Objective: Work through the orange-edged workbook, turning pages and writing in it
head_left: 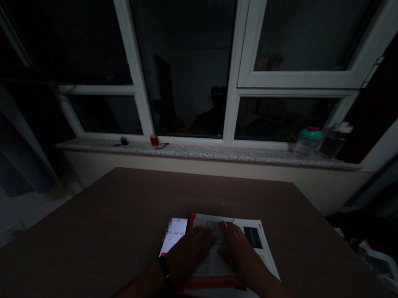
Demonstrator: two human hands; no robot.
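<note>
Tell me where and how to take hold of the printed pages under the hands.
Pinch the printed pages at their far right corner, coming from the right. They lie flat on the table, so a thin edge seems the likeliest hold. That corner is uncovered, while the phone and left hand crowd the left side and the right hand lies across the right half.

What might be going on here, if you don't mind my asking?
A person at a brown rectangular table has both hands over a white printed booklet with red edging. The left hand, with a dark band at its wrist, and the right hand are open, neither gripping anything. A phone with a lit white screen lies left of the booklet.
</note>
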